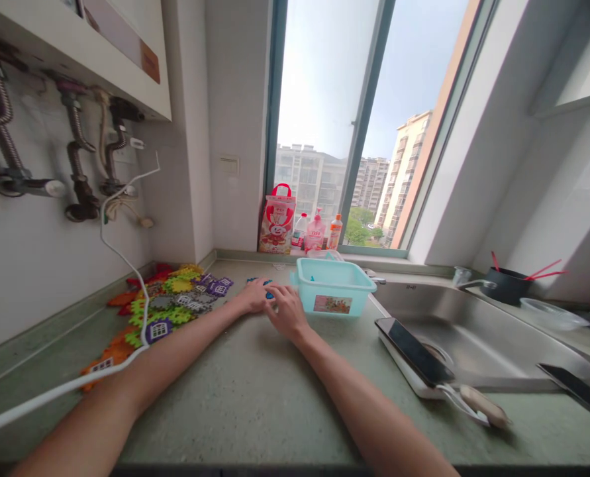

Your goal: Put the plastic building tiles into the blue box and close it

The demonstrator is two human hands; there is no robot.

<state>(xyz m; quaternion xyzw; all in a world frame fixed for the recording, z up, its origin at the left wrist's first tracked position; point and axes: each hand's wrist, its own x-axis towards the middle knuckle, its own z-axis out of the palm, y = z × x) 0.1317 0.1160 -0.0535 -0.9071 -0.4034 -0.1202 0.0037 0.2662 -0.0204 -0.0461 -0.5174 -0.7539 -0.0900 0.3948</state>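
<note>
My left hand (253, 297) is low over the counter, fingers bent around small blue plastic pieces (269, 293) whose shape is mostly hidden. From the right, my right hand (287, 309) meets it, its curled fingertips on the same blue pieces. Just right of my hands stands a light turquoise plastic tub (344, 286) with a picture label on its front and a bit of blue inside. To the left lies a spread of toothed plastic pieces (175, 306) in red, orange, yellow, green, grey and purple, some with window-like cutouts.
A white cable (143, 298) hangs across the left side, over the coloured pieces. At right are a steel sink (473, 324), a phone (414, 350) on a white object at its edge, and a black pot (508, 286). Bottles (316, 232) and a red-white bag (277, 225) line the windowsill.
</note>
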